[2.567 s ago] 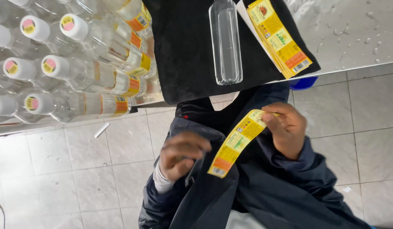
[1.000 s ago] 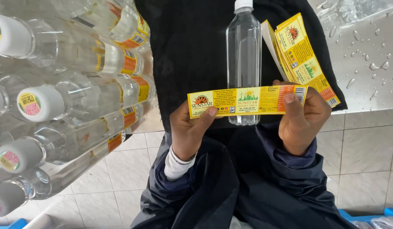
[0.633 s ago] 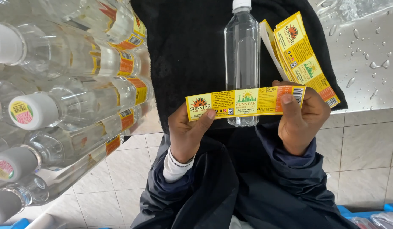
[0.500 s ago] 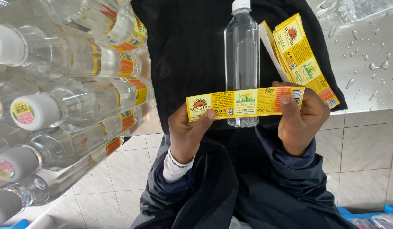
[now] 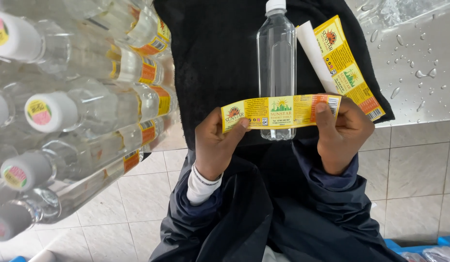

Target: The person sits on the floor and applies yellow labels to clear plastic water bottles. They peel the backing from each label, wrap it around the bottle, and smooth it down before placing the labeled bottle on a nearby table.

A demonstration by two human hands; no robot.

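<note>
A yellow and orange paper label is stretched flat between both my hands. My left hand pinches its left end and my right hand pinches its right end. The label lies across the lower part of a clear plastic bottle with a white cap, which lies unlabelled on a black cloth. A stack of more yellow labels lies to the right of the bottle on the cloth.
Several labelled clear bottles with white caps are stacked on their sides at the left. A wet metal counter runs at the upper right. Pale floor tiles and my dark jacket lie below.
Earlier the label was held down near my lap, away from the bottle. It has been raised and stretched across the bottle, and over the last second it has barely moved.
</note>
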